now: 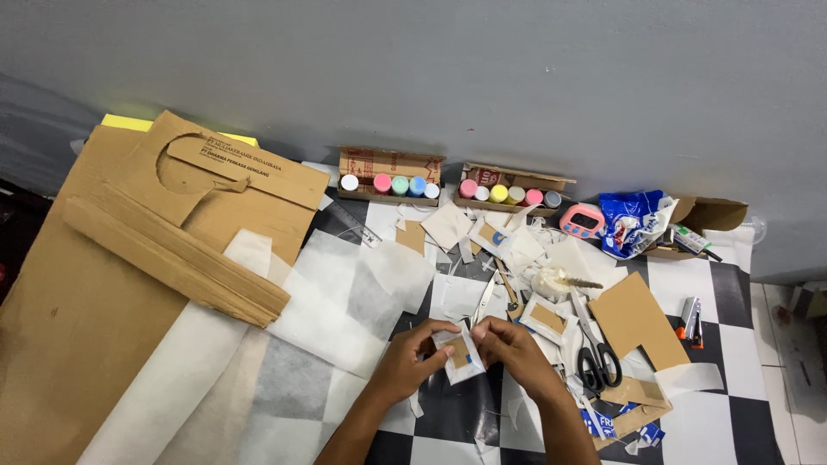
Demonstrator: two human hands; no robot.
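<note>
Over a checkered floor, the left hand and right hand pinch a small white-wrapped cardboard piece between their fingers. Black scissors lie just right; paint pots stand far against the wall.

Even bright overhead light, soft shadows, sharp focus, slight edge distortion

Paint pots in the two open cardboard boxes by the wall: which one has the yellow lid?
The yellow-lidded paint pot, third from left in the right-hand cardboard box; neighbours are white and pale, and the left-hand cardboard box holds no yellow.
</note>
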